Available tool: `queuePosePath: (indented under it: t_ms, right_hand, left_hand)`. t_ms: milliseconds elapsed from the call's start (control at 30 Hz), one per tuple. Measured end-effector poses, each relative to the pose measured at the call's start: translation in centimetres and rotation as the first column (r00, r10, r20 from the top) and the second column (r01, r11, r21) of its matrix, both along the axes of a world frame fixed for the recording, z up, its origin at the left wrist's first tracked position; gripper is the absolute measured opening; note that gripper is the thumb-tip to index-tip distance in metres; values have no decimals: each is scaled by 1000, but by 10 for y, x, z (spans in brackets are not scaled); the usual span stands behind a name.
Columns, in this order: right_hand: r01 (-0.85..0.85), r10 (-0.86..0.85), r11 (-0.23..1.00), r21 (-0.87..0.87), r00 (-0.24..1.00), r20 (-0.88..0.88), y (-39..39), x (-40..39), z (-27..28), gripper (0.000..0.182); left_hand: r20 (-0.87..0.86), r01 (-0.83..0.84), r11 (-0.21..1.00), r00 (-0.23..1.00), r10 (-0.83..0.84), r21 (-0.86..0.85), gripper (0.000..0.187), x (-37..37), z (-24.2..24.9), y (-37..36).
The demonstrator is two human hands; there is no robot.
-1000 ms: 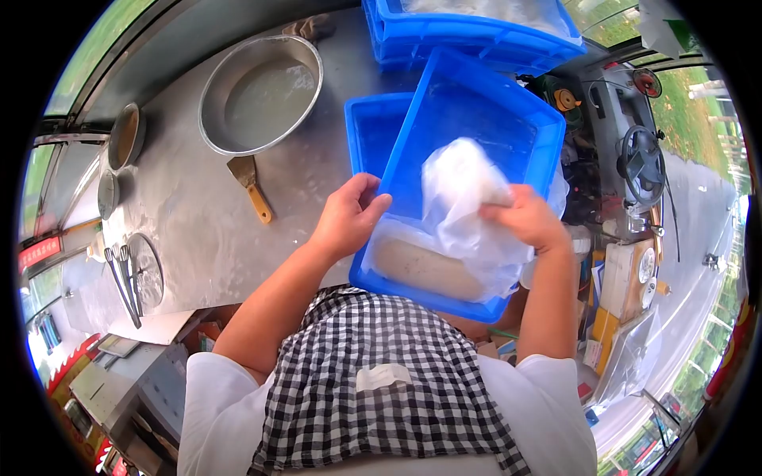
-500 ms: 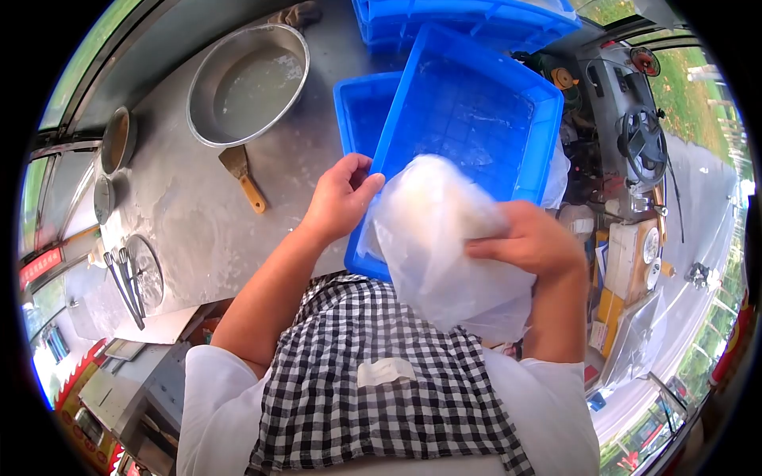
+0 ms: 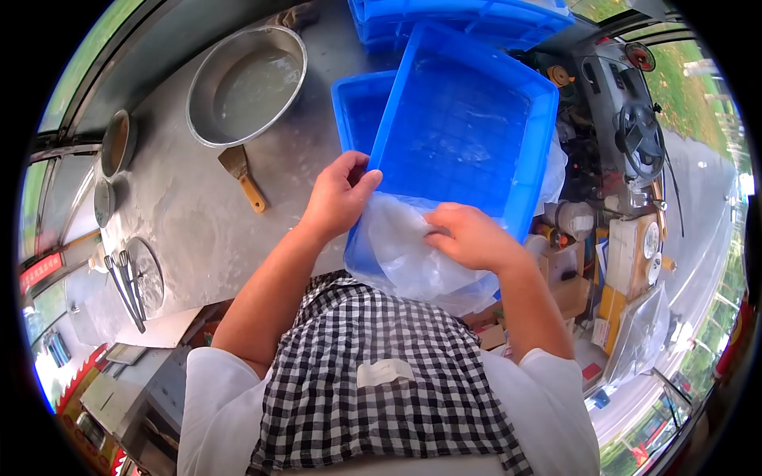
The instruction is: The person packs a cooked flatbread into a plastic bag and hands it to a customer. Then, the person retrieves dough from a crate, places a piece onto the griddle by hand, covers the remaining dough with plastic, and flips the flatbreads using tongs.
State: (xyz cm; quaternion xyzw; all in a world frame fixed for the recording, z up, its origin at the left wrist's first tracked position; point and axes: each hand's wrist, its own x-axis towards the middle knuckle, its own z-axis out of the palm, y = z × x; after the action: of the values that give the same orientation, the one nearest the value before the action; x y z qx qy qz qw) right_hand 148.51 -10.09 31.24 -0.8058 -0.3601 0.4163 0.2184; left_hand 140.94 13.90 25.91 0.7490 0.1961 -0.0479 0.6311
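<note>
- Clear plastic bag (image 3: 413,258) lies crumpled over the near rim of the tilted blue crate (image 3: 468,127), hanging partly outside it toward the person's apron (image 3: 381,373).
- Right hand (image 3: 468,236) rests on top of the bag, fingers (image 3: 438,230) curled narrow, pinching the film; bag spreads left and near from them.
- Left hand (image 3: 337,197) closes on the crate's near-left rim, thumb inside, touching the bag's left edge.
- Right hand is the nearer to the bulk of the bag.
- Crate sits slanted in a second blue crate (image 3: 357,111); more blue crates (image 3: 444,16) stacked at far.
- On the bench (image 3: 190,222), left: metal basin (image 3: 246,83), scraper (image 3: 244,178) with wooden handle, well apart from the hands.
- Nothing lies between the hands and the bag.
</note>
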Motion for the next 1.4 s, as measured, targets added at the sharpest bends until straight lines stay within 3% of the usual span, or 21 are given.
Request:
queuePosePath:
  t_ms: [100, 200, 300, 400, 500, 633, 700, 800, 900, 1000, 1100, 1400]
  right_hand:
    - [88, -86, 996, -24, 993, 80, 7, -11, 4, 41]
    - [119, -186, 964, 238, 940, 287, 8, -28, -9, 45]
    - [44, -122, 977, 208, 918, 378, 10, -39, -18, 50]
    - [62, -111, 979, 193, 960, 258, 4, -30, -11, 48]
    - [245, -348, 898, 365, 903, 253, -9, -13, 10, 44]
    - [462, -693, 713, 527, 575, 434, -50, 4, 7, 40]
    - [554, -776, 627, 547, 384, 500, -75, 3, -7, 40]
    - [704, -843, 495, 509, 249, 476, -102, -10, -35, 39]
    - [888, -923, 381, 258, 379, 58, -107, -23, -38, 33]
    - [861, -891, 445, 248, 399, 215, -104, -28, -44, 28]
    - [872, -920, 392, 294, 368, 135, -105, -22, -44, 27]
    - [784, -872, 487, 384, 415, 259, -101, 18, -50, 30]
  left_hand:
    - [6, -16, 1000, 1000, 16, -1, 23, 0, -3, 1]
    - [8, -24, 1000, 1000, 24, -4, 23, 1, -5, 0]
    - [-3, -32, 999, 999, 32, -17, 23, 1, -7, -1]
    - [-13, -35, 999, 999, 35, -24, 22, 1, -6, -1]
    - [-15, -44, 999, 999, 44, -28, 22, 1, -4, -2]
    - [-7, -44, 999, 999, 44, -28, 22, 1, -5, -2]
    - [-8, -43, 999, 999, 43, -28, 22, 1, -5, -2]
    - [-22, -48, 999, 999, 48, -24, 22, 1, -6, -1]
    - [-36, -59, 998, 998, 59, -23, 23, 2, -4, -2]
    - [-36, -85, 996, 996, 84, -26, 22, 2, -3, -5]
    - [-25, -103, 995, 994, 103, -14, 21, -1, -3, -5]
    - [7, -155, 984, 988, 156, -85, 20, -12, -11, -9]
